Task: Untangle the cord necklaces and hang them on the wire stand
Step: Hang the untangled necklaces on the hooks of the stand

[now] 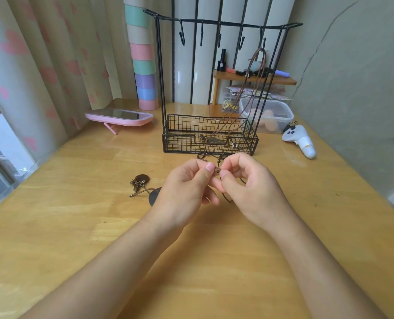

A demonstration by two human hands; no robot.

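Before wire stand, left hand and right hand pinch cord necklace.

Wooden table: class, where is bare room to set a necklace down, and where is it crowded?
Bare: the table between pink mirror and wire stand, at near left, and between right hand and white controller. Crowded: pendants beside the left hand, container behind the stand. Both hands pinch a cord necklace.

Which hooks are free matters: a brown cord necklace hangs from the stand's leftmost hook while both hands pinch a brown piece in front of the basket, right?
No: the head view shows the necklace on the rightmost hook of the stand, not the leftmost. The left hand and right hand pinch a brown piece in front of the basket.
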